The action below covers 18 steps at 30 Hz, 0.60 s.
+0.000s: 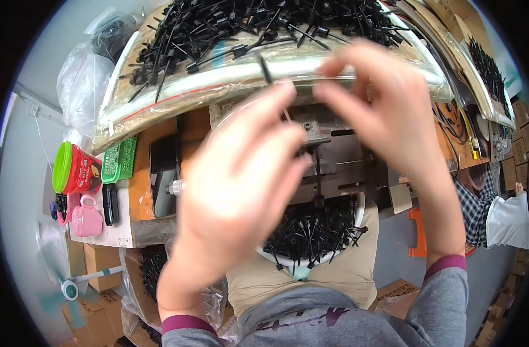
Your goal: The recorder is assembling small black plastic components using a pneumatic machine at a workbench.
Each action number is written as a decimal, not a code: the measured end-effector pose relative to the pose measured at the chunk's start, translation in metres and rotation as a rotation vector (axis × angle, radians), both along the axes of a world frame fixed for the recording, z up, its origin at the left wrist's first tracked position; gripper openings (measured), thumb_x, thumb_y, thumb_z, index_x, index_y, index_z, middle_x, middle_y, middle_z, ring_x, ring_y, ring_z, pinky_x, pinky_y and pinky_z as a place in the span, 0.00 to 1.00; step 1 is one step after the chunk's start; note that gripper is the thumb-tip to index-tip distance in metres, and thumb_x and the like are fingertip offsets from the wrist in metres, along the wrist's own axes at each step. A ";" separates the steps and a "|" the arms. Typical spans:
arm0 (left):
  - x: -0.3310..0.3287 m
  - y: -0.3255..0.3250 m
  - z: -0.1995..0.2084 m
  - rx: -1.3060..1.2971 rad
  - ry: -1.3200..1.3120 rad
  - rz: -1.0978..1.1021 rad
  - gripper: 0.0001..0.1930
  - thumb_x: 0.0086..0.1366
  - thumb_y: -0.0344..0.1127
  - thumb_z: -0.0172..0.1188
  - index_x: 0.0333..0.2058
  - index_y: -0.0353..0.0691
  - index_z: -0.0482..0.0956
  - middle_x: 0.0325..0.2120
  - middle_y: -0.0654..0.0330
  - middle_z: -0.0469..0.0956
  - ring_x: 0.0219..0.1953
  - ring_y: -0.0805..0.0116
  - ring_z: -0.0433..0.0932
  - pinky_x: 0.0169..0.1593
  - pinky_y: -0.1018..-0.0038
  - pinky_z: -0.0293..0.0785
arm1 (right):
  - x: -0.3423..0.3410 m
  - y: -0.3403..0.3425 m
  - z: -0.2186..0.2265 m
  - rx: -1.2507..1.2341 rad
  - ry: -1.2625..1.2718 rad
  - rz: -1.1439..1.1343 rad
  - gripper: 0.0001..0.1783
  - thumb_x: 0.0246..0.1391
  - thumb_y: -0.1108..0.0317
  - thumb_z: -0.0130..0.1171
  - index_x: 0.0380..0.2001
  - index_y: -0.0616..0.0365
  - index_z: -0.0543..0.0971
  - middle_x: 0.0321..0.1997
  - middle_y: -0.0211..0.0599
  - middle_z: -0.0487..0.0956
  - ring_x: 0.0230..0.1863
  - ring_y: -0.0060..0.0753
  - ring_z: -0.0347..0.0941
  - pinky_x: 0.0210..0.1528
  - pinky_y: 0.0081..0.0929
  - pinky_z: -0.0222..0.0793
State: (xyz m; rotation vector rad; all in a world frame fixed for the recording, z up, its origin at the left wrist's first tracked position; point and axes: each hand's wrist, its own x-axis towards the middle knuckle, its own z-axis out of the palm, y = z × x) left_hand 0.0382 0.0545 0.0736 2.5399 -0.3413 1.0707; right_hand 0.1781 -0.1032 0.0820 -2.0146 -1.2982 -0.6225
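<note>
both hands raised: left hand [241,173] and right hand [386,98] pinch one thin black plastic pin [265,69], long axis near upright, top tilted left, above heaped tray [177,95].

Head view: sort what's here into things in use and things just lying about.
In use:
left hand and right hand, raised together over the metal fixture
small black pin at the fingertips
heap of black pins on clear bags
bowl of black pins on the lap

Lying about:
red jar with green lid
pink cup
green basket
cardboard boxes
</note>
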 end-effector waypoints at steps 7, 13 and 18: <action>-0.038 -0.051 -0.057 -0.096 0.305 -0.041 0.15 0.52 0.27 0.71 0.39 0.33 0.81 0.53 0.47 0.77 0.41 0.56 0.82 0.43 0.69 0.80 | 0.095 0.068 0.008 -0.341 -0.051 -0.358 0.14 0.52 0.59 0.66 0.33 0.60 0.82 0.33 0.42 0.81 0.40 0.45 0.80 0.45 0.38 0.76; -0.033 -0.060 -0.075 0.114 0.388 0.072 0.13 0.53 0.33 0.69 0.37 0.36 0.82 0.54 0.48 0.78 0.23 0.70 0.80 0.30 0.76 0.76 | 0.052 0.043 0.017 -0.150 0.118 -0.191 0.09 0.52 0.71 0.64 0.36 0.62 0.81 0.31 0.41 0.82 0.35 0.35 0.80 0.43 0.30 0.77; -0.028 -0.058 -0.073 0.169 0.383 0.085 0.14 0.52 0.35 0.70 0.37 0.37 0.82 0.53 0.48 0.79 0.20 0.71 0.79 0.28 0.77 0.75 | 0.012 0.000 0.006 0.034 0.215 0.167 0.16 0.51 0.77 0.66 0.45 0.64 0.79 0.45 0.36 0.80 0.42 0.26 0.78 0.51 0.24 0.75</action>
